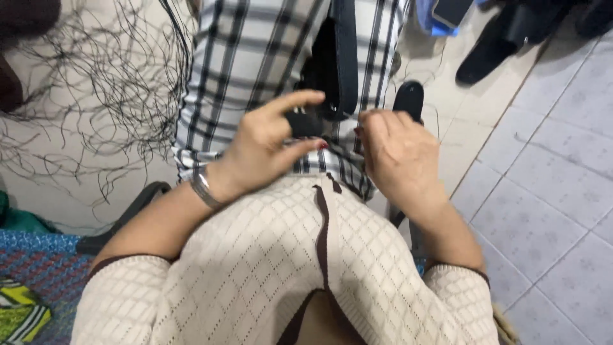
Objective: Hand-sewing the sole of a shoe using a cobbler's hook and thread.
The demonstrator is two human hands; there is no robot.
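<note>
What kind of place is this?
Probably a tailoring or sewing workspace, indoors. Loose black threads litter the pale surface, both hands work at a black strap on plaid checked fabric, above a grey tiled floor.

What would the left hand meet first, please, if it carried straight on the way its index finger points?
Probably the right hand: the left hand points its index finger rightward across the black strap over the plaid cloth, though depth is hard to judge.

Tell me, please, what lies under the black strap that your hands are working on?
Under the black strap lies black-and-white checked fabric. Both hands' fingers cover the strap's lower end, so what lies beneath there is hidden.
</note>
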